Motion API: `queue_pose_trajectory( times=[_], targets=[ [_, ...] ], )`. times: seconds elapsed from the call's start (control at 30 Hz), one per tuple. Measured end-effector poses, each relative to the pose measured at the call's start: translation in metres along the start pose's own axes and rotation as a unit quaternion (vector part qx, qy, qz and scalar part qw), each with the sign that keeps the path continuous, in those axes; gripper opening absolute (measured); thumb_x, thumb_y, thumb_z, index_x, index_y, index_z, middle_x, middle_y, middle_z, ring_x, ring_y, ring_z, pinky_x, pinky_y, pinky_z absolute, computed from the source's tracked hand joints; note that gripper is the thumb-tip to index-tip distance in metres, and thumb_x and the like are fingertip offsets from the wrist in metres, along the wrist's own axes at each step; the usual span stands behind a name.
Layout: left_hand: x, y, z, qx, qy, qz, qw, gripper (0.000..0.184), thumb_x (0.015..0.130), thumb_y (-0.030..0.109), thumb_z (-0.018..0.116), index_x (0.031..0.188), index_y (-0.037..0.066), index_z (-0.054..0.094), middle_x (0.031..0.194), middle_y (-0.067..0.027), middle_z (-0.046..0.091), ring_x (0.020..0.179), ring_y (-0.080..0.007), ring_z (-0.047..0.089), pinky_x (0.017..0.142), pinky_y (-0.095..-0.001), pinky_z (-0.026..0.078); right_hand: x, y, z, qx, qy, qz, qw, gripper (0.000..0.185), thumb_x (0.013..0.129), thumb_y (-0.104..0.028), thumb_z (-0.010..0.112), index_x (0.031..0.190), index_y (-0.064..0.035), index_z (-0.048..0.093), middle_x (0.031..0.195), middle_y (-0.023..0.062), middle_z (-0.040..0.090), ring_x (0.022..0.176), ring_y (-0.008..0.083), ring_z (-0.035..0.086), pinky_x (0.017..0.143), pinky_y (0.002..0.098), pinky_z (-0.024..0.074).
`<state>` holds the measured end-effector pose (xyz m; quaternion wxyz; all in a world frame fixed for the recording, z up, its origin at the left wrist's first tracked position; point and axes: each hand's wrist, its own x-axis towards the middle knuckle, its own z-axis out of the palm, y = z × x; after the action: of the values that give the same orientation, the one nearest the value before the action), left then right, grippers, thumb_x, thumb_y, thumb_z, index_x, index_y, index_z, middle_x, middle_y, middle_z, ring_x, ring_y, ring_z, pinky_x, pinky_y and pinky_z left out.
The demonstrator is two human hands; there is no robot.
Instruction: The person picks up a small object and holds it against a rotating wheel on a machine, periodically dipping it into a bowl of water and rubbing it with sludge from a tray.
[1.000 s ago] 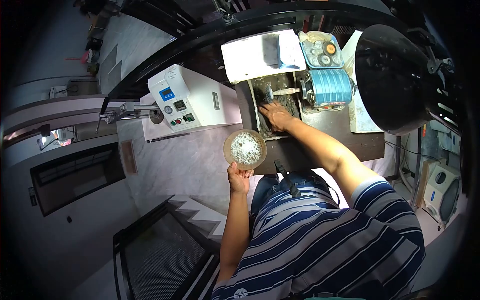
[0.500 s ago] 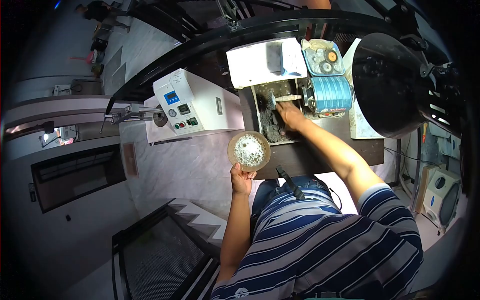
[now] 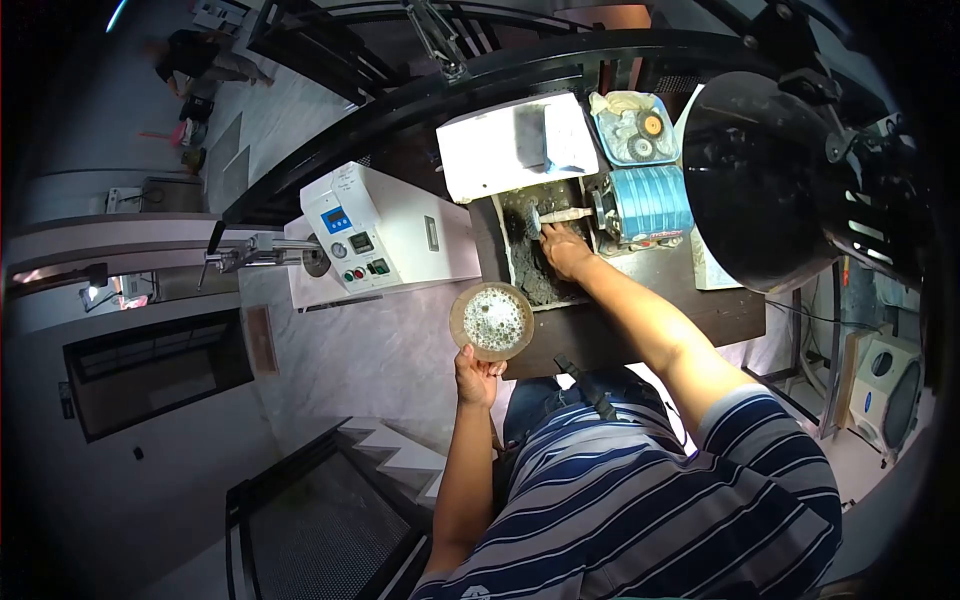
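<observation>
My left hand (image 3: pixel 476 378) grips the near rim of a round tan bowl (image 3: pixel 458 318), which holds foamy, bubbly liquid. The bowl is held level beside the left front corner of the dark bench. My right hand (image 3: pixel 566 252) is at a small wheel (image 3: pixel 535 219) on the spindle (image 3: pixel 566 214) of a blue bench motor (image 3: pixel 650 205). Its fingers are drawn together just under the spindle by the wheel; whatever they hold, if anything, is hidden. Below the wheel lies a tray (image 3: pixel 510 262) of wet grey slurry.
A blue tub (image 3: pixel 603 125) with two small wheels stands behind the motor. A white box (image 3: pixel 480 160) sits behind the tray. Left of the bench is a white machine with a control panel (image 3: pixel 355 250). A large black lamp shade (image 3: pixel 760 175) hangs at right. Far off, a person (image 3: pixel 195 60) bends over.
My right hand has risen from the slurry side, its fingers now bunched closer to the wheel and spindle. My left hand still holds the bowl. The whole view has shifted slightly.
</observation>
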<state>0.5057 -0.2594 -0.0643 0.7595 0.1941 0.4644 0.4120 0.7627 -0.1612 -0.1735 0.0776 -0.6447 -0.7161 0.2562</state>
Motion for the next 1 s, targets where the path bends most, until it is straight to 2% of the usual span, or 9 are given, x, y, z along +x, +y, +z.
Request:
queue_pose_trajectory(
  times=[0.13,0.27,0.4,0.47,0.5,0.53,0.67,0.7,1.0],
  targets=[
    [0.003,0.001,0.001,-0.009,-0.011,0.004,1.0,0.049,0.079,0.05,0.062,0.1,0.006,0.055,0.067,-0.0005,0.05,0.052,-0.0124,0.041,0.053,-0.0288,0.034,-0.007,-0.009,0.001,0.089,0.009,0.063,0.994,0.033,0.099,-0.022,0.035,0.117,0.0024,0.049,0.115,0.0224,0.055,0.113,0.0373,0.051,0.094,0.0426,0.0437],
    [-0.002,0.005,0.006,-0.003,-0.007,0.009,1.0,0.05,0.079,0.05,0.062,0.1,0.006,0.055,0.069,-0.0007,0.051,0.052,-0.0121,0.041,0.053,-0.0285,0.034,-0.027,-0.001,0.027,-0.051,0.023,-0.031,0.998,0.03,0.097,-0.018,0.039,0.106,0.0041,0.056,0.112,0.0149,0.054,0.105,0.0327,0.053,0.093,0.0389,0.045],
    [-0.001,-0.009,-0.016,0.002,-0.018,0.002,1.0,0.052,0.08,0.052,0.059,0.105,0.007,0.055,0.076,-0.0022,0.056,0.052,-0.0125,0.041,0.052,-0.0295,0.035,-0.015,0.009,0.016,-0.1,0.074,-0.045,0.991,0.029,0.091,-0.011,0.041,0.109,0.007,0.055,0.112,0.0217,0.055,0.107,0.0339,0.053,0.095,0.04,0.0438],
    [-0.003,-0.013,-0.018,0.005,-0.021,-0.012,1.0,0.051,0.08,0.053,0.059,0.103,0.008,0.055,0.074,-0.0013,0.054,0.052,-0.0123,0.041,0.053,-0.0294,0.034,0.012,0.01,-0.011,-0.072,-0.086,0.056,0.992,0.051,0.089,-0.02,0.042,0.127,0.0122,0.045,0.129,0.0296,0.048,0.124,0.0402,0.042,0.108,0.0438,0.0298],
    [-0.005,-0.015,-0.018,0.005,-0.012,-0.014,1.0,0.048,0.079,0.052,0.06,0.099,0.009,0.055,0.07,-0.0003,0.051,0.052,-0.012,0.04,0.053,-0.029,0.034,0.015,0.014,-0.006,-0.295,0.045,-0.008,0.955,0.059,0.089,-0.027,0.043,0.134,0.0112,0.041,0.137,0.0305,0.041,0.132,0.0463,0.03,0.111,0.0486,0.0212],
    [-0.006,-0.016,-0.017,0.006,-0.01,-0.014,1.0,0.048,0.079,0.052,0.06,0.099,0.009,0.055,0.07,-0.0003,0.051,0.052,-0.012,0.04,0.053,-0.029,0.034,0.029,0.017,-0.003,-0.254,0.052,0.005,0.966,0.062,0.087,-0.032,0.047,0.133,0.0096,0.043,0.139,0.0286,0.04,0.133,0.0497,0.024,0.11,0.0537,0.0181],
    [-0.011,-0.016,-0.014,0.014,0.026,-0.019,0.999,0.044,0.078,0.051,0.06,0.092,0.01,0.054,0.067,0.0004,0.048,0.052,-0.0117,0.039,0.053,-0.0287,0.034,0.04,0.005,-0.015,-0.329,-0.089,0.027,0.94,0.056,0.086,-0.031,0.047,0.124,0.0085,0.053,0.135,0.027,0.044,0.124,0.0456,0.035,0.105,0.0532,0.0249],
    [-0.011,-0.019,-0.019,0.009,0.015,-0.022,1.0,0.043,0.078,0.05,0.06,0.092,0.009,0.055,0.066,0.0005,0.048,0.052,-0.0118,0.039,0.052,-0.0288,0.034,0.035,0.002,-0.01,-0.308,-0.008,0.061,0.949,0.05,0.087,-0.031,0.045,0.118,0.0055,0.059,0.128,0.0236,0.051,0.119,0.042,0.039,0.101,0.0525,0.0273],
    [0.008,-0.022,-0.032,-0.001,-0.05,-0.03,0.998,0.044,0.08,0.049,0.059,0.096,0.008,0.056,0.069,-0.0003,0.052,0.051,-0.0118,0.04,0.051,-0.029,0.035,0.011,0.011,-0.017,-0.245,-0.192,-0.002,0.95,0.052,0.088,-0.039,0.046,0.115,0.0018,0.062,0.134,0.0287,0.047,0.13,0.0404,0.039,0.111,0.0453,0.0272]
  ],
)
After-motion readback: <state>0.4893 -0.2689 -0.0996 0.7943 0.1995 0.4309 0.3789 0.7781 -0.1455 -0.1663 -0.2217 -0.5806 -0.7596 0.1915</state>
